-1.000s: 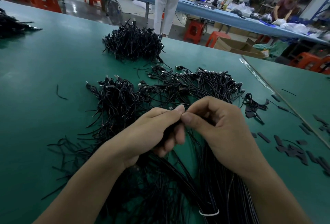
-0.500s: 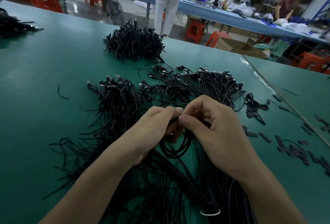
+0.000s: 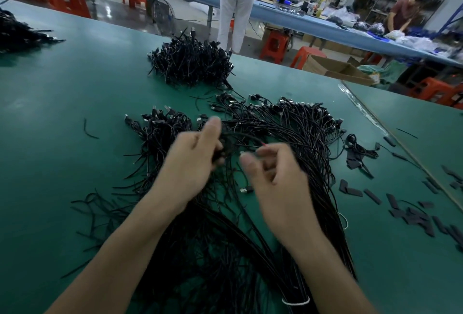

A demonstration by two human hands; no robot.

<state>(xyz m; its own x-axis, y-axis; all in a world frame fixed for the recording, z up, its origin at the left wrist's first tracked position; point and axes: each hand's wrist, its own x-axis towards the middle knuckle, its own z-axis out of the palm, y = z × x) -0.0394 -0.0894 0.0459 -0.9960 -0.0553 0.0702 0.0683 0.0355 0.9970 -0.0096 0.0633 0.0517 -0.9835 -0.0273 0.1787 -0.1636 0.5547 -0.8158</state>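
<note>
Where your two hands met over one cable half a second ago, they have now come apart. Your left hand (image 3: 193, 160) has lifted up and away from you, above the middle of the bundle (image 3: 313, 163). Its fingers are curled round the cable (image 3: 221, 153), which sits as a small dark coil against the palm. A loose tail with a red tip runs out of it toward the right.

Your right hand (image 3: 278, 183) is clear of the coil now and has drifted right, over the bundle's near half. Its fingers are half curled, but blur hides whether they pinch anything, so I cannot tell.

I read this as the winding done, with the coil yours to secure or set aside. The heap (image 3: 190, 63) of coils lies beyond the bundle, and the black strips (image 3: 413, 216) lie to the bundle's right on the table (image 3: 62, 88). Mind the tail; it may undo the coil.
</note>
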